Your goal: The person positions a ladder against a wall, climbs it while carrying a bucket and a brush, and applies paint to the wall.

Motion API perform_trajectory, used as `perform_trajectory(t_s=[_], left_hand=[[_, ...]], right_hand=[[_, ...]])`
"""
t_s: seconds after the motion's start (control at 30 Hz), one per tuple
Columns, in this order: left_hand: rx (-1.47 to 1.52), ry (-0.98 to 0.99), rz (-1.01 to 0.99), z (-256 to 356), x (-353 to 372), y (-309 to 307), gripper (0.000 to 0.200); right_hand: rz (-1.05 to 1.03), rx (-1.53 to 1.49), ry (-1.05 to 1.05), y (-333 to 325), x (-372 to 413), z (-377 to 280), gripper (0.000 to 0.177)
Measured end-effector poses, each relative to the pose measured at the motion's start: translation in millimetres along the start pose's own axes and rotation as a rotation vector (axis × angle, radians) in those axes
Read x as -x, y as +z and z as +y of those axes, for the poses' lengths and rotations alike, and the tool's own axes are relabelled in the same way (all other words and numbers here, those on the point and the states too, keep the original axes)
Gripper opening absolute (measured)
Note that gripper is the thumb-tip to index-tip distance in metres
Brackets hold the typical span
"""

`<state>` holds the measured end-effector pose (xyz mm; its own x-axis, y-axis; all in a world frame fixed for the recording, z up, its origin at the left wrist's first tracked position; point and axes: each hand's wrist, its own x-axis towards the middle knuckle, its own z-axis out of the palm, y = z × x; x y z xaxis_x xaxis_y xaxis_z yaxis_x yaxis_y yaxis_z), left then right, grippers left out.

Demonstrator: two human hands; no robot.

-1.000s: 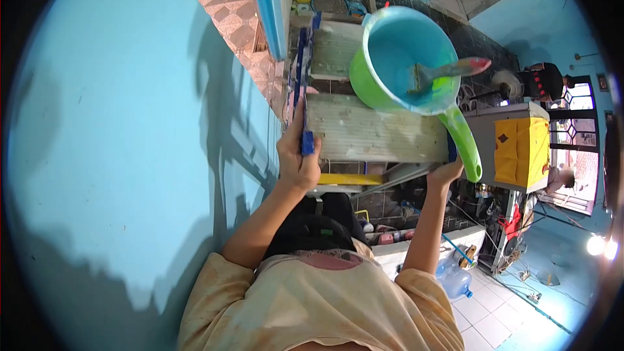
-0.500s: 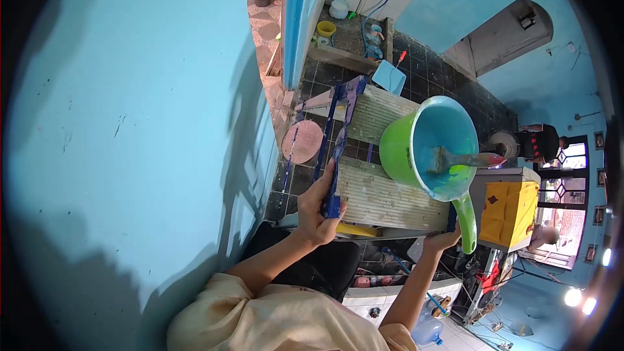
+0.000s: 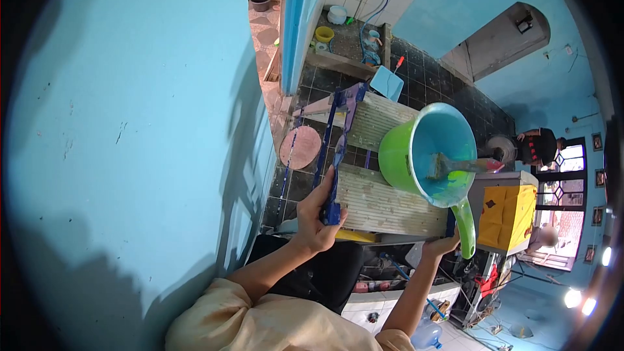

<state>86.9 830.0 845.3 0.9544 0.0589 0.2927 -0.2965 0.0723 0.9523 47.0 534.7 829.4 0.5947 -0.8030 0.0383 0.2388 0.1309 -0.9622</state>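
Note:
A stepladder with ribbed, paint-stained treads and blue side rails stands in front of me. My left hand is wrapped round its left blue rail. On the opposite side, my right hand grips the ladder's right edge, its fingers partly hidden behind a green handle. That handle belongs to a green dipper, which rests tilted toward me on top of the ladder. Light blue paint coats its inside. A paintbrush lies in the dipper, its bristles inside and its handle over the rim.
A light blue wall rises close on my left. Beyond the ladder are a pink round stool, a blue dustpan and a low wash area with a yellow bowl. A person is at the far right, near a yellow-covered cabinet.
The ladder and dipper sit slightly lower in view, with the surroundings shifted a little as the camera moves. Both hands keep the same hold.

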Motion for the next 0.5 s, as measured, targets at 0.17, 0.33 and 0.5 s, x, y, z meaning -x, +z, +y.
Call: perform_trajectory(t_s=[0.17,0.33,0.5], left_hand=[[0.042,-0.035,-0.005,1,2,-1,0.067],[0.003,0.034,0.01,-2,0,-1,0.065],[-0.056,0.02,0.009,-2,1,-1,0.066]], right_hand=[[0.066,0.036,-0.01,-7,-7,6,0.04],[0.136,0.02,0.029,0,0,-1,0.038],[-0.008,-0.032,0.137,-2,1,-5,0.04]])
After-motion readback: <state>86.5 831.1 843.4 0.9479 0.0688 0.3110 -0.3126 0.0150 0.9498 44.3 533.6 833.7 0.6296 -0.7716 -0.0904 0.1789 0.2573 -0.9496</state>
